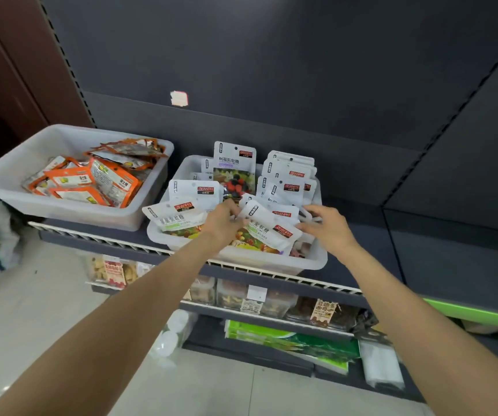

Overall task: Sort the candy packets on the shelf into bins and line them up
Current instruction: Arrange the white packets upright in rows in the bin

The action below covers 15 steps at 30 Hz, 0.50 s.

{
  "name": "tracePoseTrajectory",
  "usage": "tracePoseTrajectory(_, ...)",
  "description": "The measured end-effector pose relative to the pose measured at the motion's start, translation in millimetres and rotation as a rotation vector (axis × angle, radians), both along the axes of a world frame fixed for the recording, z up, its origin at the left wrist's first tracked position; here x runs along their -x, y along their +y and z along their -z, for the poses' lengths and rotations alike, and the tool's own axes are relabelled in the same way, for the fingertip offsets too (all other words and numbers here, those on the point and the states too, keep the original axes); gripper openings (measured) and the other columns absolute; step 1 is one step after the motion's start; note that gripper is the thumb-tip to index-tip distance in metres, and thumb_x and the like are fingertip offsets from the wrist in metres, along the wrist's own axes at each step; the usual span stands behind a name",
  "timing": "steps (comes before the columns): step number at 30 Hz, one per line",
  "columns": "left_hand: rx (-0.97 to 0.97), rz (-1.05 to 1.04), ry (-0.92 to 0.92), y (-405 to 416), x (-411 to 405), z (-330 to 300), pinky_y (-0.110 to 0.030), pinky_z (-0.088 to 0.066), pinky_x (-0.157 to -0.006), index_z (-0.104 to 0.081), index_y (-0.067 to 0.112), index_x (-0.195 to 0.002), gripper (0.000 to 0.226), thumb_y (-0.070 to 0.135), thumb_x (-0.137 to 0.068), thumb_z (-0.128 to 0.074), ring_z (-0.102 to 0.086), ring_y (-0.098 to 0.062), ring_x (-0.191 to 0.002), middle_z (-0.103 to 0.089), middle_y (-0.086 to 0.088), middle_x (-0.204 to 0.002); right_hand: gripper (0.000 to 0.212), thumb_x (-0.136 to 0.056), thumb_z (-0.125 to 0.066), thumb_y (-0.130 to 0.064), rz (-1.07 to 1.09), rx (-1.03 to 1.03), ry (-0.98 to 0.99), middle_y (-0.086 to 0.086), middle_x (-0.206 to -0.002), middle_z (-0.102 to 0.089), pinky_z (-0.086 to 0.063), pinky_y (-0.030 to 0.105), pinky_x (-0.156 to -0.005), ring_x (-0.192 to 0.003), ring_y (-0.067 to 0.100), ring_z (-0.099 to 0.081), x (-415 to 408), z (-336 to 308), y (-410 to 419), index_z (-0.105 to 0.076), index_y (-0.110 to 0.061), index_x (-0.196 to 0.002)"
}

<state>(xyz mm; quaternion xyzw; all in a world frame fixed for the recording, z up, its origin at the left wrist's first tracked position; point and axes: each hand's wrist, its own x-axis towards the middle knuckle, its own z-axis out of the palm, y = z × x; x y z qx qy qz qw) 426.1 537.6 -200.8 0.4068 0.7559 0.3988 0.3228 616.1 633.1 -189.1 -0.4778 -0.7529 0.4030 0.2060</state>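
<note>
Orange packets (91, 183) binned, unaligned; our left hand (222, 219) pinches a white packet (267, 229), right hand (328, 226) spread; lining-up remains.

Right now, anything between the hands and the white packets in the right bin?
Nothing visible. Both hands are already inside the right bin: the left hand grips among the loose white packets at the front, and the right hand touches the same pile from the other side.
</note>
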Motion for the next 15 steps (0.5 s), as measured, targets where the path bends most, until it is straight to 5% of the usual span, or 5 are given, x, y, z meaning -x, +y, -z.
tracePoseTrajectory(3,-0.066,-0.068,-0.170,0,1,7,-0.031,-0.044,-0.060,-0.042,0.014,-0.071,0.029,0.006,-0.089,-0.062,-0.052,-0.023,-0.072,-0.058,-0.010,-0.082,0.010,-0.084,-0.068,-0.008,0.096,-0.142,-0.030,-0.002,-0.084,-0.069,-0.053,0.037,-0.077,-0.085,0.019,-0.065,2,-1,-1,-0.074,-0.014,-0.088)
tracePoseTrajectory(5,-0.130,-0.104,-0.327,1,-1,7,-0.037,-0.050,-0.062,-0.042,0.012,-0.075,0.025,0.003,-0.091,-0.059,-0.056,-0.026,-0.077,-0.058,-0.011,-0.089,0.012,-0.085,-0.066,-0.009,0.100,-0.197,-0.008,-0.003,-0.082,-0.069,-0.051,0.033,-0.071,-0.081,0.018,-0.064,-3,-4,0,-0.075,-0.015,-0.088)
tracePoseTrajectory(7,-0.193,-0.105,-0.464,3,-6,6,-0.045,-0.053,-0.080,-0.047,0.010,-0.086,0.015,0.001,-0.092,-0.057,-0.060,-0.026,-0.095,-0.059,-0.008,-0.099,0.013,-0.087,-0.065,-0.011,0.087,-0.256,0.013,-0.002,-0.087,-0.071,-0.050,0.031,-0.070,-0.084,0.016,-0.064,-11,-7,2,-0.075,-0.016,-0.094)
tracePoseTrajectory(12,0.020,0.121,-0.134,8,-9,11,-0.034,-0.049,-0.092,-0.051,0.008,-0.117,0.038,-0.003,-0.083,-0.066,-0.056,-0.023,-0.111,-0.060,-0.007,-0.116,0.030,-0.091,-0.055,-0.003,0.012,-0.063,-0.015,-0.007,-0.103,-0.063,-0.041,0.022,-0.075,-0.098,0.011,-0.055,-12,-8,3,-0.066,-0.018,-0.115)
tracePoseTrajectory(15,-0.065,0.064,-0.214,7,-7,4,-0.041,-0.044,-0.100,-0.035,0.015,-0.120,0.061,-0.006,-0.076,-0.072,-0.050,-0.022,-0.118,-0.048,-0.004,-0.127,0.027,-0.093,-0.052,-0.005,0.013,-0.058,-0.024,-0.005,-0.102,-0.063,-0.039,0.016,-0.067,-0.096,0.011,-0.055,-10,-9,6,-0.066,-0.018,-0.112)
